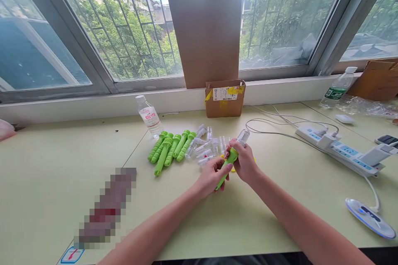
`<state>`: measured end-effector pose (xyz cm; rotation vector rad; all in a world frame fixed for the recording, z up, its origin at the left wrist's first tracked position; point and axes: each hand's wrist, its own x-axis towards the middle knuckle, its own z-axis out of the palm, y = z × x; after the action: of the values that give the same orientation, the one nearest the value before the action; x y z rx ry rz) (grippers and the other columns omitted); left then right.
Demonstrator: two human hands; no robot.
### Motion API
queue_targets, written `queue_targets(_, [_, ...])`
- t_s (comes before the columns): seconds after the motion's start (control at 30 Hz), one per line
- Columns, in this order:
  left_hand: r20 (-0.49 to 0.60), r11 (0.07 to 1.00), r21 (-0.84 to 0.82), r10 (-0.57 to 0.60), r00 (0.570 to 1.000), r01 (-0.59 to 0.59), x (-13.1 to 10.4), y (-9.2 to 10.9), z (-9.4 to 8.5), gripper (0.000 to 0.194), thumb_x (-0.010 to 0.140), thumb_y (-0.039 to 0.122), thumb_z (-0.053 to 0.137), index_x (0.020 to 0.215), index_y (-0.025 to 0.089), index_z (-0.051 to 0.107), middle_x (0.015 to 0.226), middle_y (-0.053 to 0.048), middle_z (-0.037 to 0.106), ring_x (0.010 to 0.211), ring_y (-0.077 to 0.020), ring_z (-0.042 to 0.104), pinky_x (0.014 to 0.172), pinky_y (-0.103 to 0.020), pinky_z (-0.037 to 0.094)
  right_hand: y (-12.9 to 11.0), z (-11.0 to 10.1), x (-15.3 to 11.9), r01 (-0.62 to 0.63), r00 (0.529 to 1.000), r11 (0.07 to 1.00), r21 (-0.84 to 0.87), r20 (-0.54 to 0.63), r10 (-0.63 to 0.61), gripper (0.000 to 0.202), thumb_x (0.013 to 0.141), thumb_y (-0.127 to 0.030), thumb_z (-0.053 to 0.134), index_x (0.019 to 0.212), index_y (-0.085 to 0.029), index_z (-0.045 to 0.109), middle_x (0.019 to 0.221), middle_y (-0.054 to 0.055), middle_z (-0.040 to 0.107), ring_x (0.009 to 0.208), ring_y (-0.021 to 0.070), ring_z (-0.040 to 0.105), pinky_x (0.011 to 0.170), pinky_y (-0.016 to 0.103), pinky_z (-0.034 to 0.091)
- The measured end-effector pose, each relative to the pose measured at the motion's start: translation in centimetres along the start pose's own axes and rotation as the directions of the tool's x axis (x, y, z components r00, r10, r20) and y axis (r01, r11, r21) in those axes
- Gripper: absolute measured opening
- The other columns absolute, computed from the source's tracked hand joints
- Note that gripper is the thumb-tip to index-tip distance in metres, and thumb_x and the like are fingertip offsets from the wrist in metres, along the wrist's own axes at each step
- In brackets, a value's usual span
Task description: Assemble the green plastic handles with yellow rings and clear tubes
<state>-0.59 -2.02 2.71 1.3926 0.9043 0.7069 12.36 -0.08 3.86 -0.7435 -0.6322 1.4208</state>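
Observation:
My left hand (212,176) is closed around the lower part of a green plastic handle (222,179), held at a slant just above the table. My right hand (244,161) grips the same piece higher up, near its wide collar. A clear ribbed plastic tube (243,136) sticks out past the right fingers at the upper end; its join with the green part is mostly covered. Several similar green handles (162,159) lie in a group to the left. Between them and my hands, several clear plastic tubes (203,148) are scattered. Something yellow (233,169) shows partly behind my right hand.
A water bottle (149,116) stands behind the green handles. At the back is a small cardboard box (224,107) before a tall brown board (209,33). On the right are a power strip (348,149), cables, a white oval device (370,218) and another bottle (337,89).

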Motion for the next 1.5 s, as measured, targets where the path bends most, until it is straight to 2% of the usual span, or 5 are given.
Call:
queue_targets(0.6, [0.111, 0.974, -0.219, -0.035, 0.993, 0.059, 0.2, 0.1, -0.4, 0.039, 0.084, 0.055, 0.049, 0.085, 0.016, 0.052, 0.05, 0.004, 0.051, 0.035, -0.0069, 0.04, 0.032, -0.017, 0.025, -0.5, -0.3, 0.2, 0.035, 0.999, 0.999, 0.034, 0.009, -0.035, 0.015, 0.07, -0.021, 0.067, 0.067, -0.02, 0.053, 0.061, -0.003, 0.056, 0.053, 0.0109, 0.052, 0.049, 0.023, 0.045])
queue_targets(0.83, [-0.098, 0.998, -0.034, 0.054, 0.994, -0.058, 0.1, 0.2, -0.1, 0.038, 0.081, 0.055, 0.056, 0.08, 0.016, 0.054, 0.053, 0.006, 0.047, 0.038, -0.0058, 0.037, 0.038, -0.019, 0.027, -0.7, -0.2, 0.3, 0.005, 1.0, 0.999, 0.05, -0.024, -0.004, 0.018, 0.067, -0.024, 0.071, 0.068, -0.02, 0.053, 0.062, -0.003, 0.06, 0.055, 0.0131, 0.058, 0.052, 0.024, 0.048])
queue_targets(1.07, [-0.262, 0.901, 0.364, 0.34, 0.903, -0.234, -0.1, 0.1, -0.3, 0.033, 0.077, 0.047, 0.065, 0.089, 0.017, 0.064, 0.063, 0.002, 0.051, 0.056, -0.0088, 0.042, 0.051, -0.021, 0.033, -0.7, -0.2, 0.5, -0.013, 0.999, 0.997, 0.07, -0.029, 0.015, 0.022, 0.067, -0.026, 0.073, 0.069, -0.02, 0.053, 0.062, -0.001, 0.061, 0.058, 0.015, 0.06, 0.054, 0.027, 0.05])
queue_targets(1.23, [-0.09, 0.999, 0.033, 0.033, 0.995, -0.03, 0.2, 0.4, -0.5, 0.045, 0.082, 0.062, 0.05, 0.088, 0.017, 0.056, 0.051, 0.007, 0.044, 0.037, -0.0065, 0.034, 0.037, -0.02, 0.025, -0.7, -0.1, 0.4, -0.046, 0.999, 0.995, 0.089, 0.001, 0.046, 0.022, 0.066, -0.026, 0.075, 0.07, -0.02, 0.053, 0.062, -0.002, 0.06, 0.056, 0.0145, 0.059, 0.051, 0.026, 0.049])
queue_targets(1.5, [0.152, 0.976, -0.166, -0.116, 0.982, 0.141, 0.3, 0.8, -1.6, 0.05, 0.085, 0.062, 0.042, 0.076, 0.015, 0.056, 0.044, 0.006, 0.042, 0.032, -0.0053, 0.03, 0.034, -0.02, 0.02, -2.0, -0.4, 0.8, -0.122, 0.988, 0.973, 0.195, 0.115, 0.1, 0.031, 0.071, -0.046, 0.072, 0.068, -0.019, 0.057, 0.067, 0.0, 0.061, 0.064, 0.0158, 0.06, 0.063, 0.03, 0.052])
